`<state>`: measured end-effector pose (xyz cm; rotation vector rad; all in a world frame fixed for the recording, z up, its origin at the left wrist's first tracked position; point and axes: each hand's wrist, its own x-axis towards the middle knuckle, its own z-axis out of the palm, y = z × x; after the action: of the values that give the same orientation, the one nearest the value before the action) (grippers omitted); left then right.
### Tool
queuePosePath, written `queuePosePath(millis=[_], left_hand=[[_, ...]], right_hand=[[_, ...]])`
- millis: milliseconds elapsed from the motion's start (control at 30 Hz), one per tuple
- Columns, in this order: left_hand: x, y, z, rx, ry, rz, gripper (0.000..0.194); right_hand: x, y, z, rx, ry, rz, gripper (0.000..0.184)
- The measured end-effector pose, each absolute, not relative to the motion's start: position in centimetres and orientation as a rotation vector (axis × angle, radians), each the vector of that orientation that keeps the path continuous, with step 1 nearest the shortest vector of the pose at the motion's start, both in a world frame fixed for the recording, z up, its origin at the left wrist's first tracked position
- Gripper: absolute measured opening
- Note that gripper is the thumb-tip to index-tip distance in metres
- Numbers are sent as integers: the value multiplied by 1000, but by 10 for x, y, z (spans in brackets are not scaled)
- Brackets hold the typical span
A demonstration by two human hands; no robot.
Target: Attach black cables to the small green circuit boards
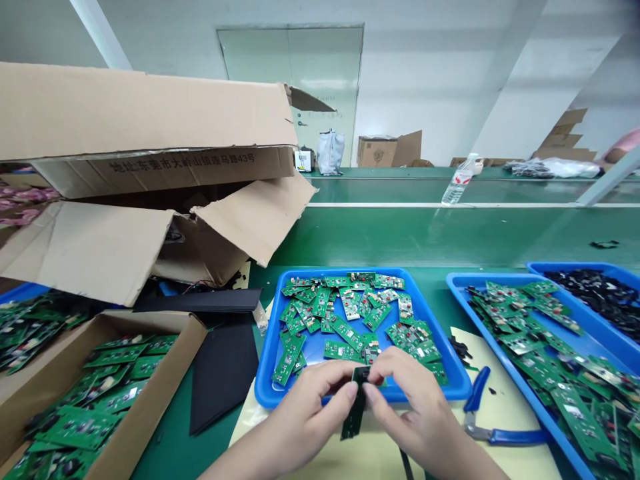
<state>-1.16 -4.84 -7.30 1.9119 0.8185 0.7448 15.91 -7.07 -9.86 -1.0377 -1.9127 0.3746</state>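
Observation:
My left hand (313,410) and my right hand (413,407) meet at the bottom centre, both pinched on one small dark green circuit board (356,403) held upright between the fingertips. Just beyond them lies a blue tray (267,373) filled with several loose green circuit boards (350,313). The hands hover over the tray's near rim and a pale yellow mat (505,407).
Blue-handled pliers (487,417) lie right of my hands. A second blue tray (463,287) of boards and a third with black parts (600,290) stand at right. A cardboard box (145,407) of boards sits at left, a big open carton (140,173) behind it. A water bottle (459,180) stands on the conveyor.

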Motion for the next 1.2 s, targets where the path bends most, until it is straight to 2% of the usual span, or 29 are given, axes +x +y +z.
queuePosePath(millis=[133, 267, 567, 700, 833, 1200], left_hand=[[-10, -47, -75, 1872, 868, 733, 29], [-10, -48, -76, 1526, 827, 644, 34], [-8, -47, -80, 1239, 848, 685, 33], [-7, -46, -83, 1155, 844, 701, 32], [-8, -46, -85, 1153, 835, 698, 31], [-7, -48, -83, 1465, 855, 778, 31]], right_hand=[[160, -71, -98, -1074, -1950, 409, 9], [165, -69, -95, -1126, -1952, 546, 14], [161, -70, -110, -1157, -1699, 707, 7], [164, -70, -108, -1124, -1685, 623, 31], [168, -69, -101, -1119, -1813, 567, 10], [166, -68, -98, -1034, -1870, 318, 12]])
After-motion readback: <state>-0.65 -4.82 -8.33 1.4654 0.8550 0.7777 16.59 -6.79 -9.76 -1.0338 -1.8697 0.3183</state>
